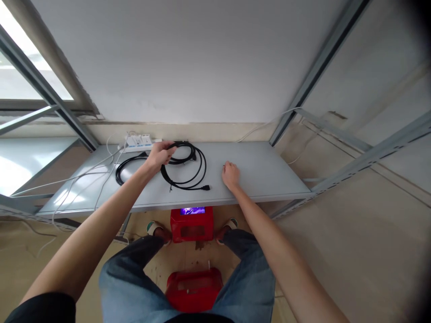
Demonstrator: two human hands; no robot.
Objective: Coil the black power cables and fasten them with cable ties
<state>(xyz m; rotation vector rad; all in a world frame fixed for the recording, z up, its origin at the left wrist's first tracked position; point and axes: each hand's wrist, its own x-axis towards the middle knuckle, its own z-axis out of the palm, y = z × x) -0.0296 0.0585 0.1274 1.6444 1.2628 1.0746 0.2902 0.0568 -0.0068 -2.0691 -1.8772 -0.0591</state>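
Plainly, the two hands are apart. The left hand (161,154) pinches the edge of a coil of thin black cable (183,143), thumb and fingers closed on it, at the back half of a smooth grey metal shelf (259,166). Well to its right, the right hand (230,174) rests on the shelf with fingers curled; whether anything lies under them cannot be told.

Just in front of the held coil, and overlapped by it, lies a wider loop of black cable (205,166), its moulded black plug (205,187) pointing right near the front edge. Left of these, partly behind the forearm, lies another black cable coil (118,175).

Behind, by the wall, sits a white power strip with blue markings (138,143), too small to read. Thin white cables (84,173) trail from it across the shelf's left end. Below, on a red plastic stool (175,224), a screen glows purple and white (192,210); any lettering is too small to make out.
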